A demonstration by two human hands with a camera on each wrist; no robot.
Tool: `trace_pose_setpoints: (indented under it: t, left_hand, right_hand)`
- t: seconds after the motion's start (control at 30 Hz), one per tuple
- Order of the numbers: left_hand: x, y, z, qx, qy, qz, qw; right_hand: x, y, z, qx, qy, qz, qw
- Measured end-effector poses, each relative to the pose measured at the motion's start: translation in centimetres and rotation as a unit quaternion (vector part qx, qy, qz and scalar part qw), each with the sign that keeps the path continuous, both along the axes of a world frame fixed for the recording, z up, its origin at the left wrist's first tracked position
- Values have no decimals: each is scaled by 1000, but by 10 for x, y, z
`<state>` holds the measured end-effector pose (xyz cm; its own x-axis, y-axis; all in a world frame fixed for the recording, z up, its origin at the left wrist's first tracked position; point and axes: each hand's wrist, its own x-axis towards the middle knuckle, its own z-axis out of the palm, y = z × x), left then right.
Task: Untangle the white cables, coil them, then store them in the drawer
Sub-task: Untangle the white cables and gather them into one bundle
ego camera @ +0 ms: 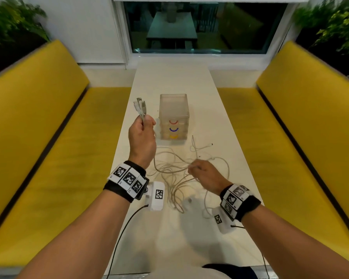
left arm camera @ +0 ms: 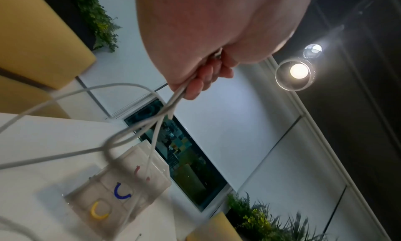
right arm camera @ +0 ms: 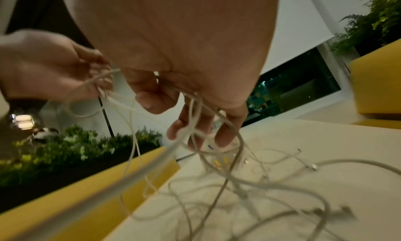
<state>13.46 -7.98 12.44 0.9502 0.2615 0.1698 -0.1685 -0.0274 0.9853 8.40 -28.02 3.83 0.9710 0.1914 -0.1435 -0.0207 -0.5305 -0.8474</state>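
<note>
The left hand (ego camera: pixel 142 137) is holding up a bunch of white cables (ego camera: pixel 175 168) above the tabletop (ego camera: pixel 169 77), its fingers (left arm camera: pixel 195 88) curling tight around them, USB plugs (ego camera: pixel 140 104) sticking out above. The right hand (ego camera: pixel 207 174) is hooking its fingers (right arm camera: pixel 223 135) through the tangle, which is trailing across the tabletop just before the translucent drawer unit (ego camera: pixel 173 115), its drawers closed.

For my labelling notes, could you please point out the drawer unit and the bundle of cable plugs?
drawer unit (ego camera: pixel 173 109), head view, its translucent upper wall.
cable plugs (ego camera: pixel 140 104), head view, plug ends above the left hand (ego camera: pixel 142 137).
</note>
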Motion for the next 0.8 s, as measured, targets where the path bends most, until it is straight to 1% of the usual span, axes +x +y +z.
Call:
trace_pose_setpoints:
  t: [0.07,0.13,0.23,0.3,0.37,0.47,0.57,0.63,0.7,0.8]
  left_hand:
    - [-6,-3,0,50,-4,-37,998]
    - [-14,-10,3,91,3,-101,991]
    - [-24,-21,-2,129,25,-206,970]
    - [-29,-29,-5,151,30,-241,958]
    - [-30,-32,-6,159,32,-248,955]
    - [-26,-29,-1,172,34,-249,952]
    - [-25,-24,2,197,54,-303,931]
    - [-29,-25,2,197,67,-330,921]
    - [-28,-27,-1,181,54,-324,927]
    - [-25,-24,1,128,36,-244,961]
  right_hand:
    - [5,1,18,40,-22,-22,999]
    - [10,4,35,65,-30,-25,997]
    - [15,9,54,34,-30,-18,999]
    - [19,13,60,-14,-44,-8,999]
    - [20,15,62,-33,-57,-6,998]
    - [19,16,56,-25,-50,-14,998]
    - [17,16,47,-14,-72,-18,997]
    - [20,16,44,-10,-83,-26,996]
    - [23,17,44,3,-74,-45,996]
    - [25,18,41,30,-81,-65,994]
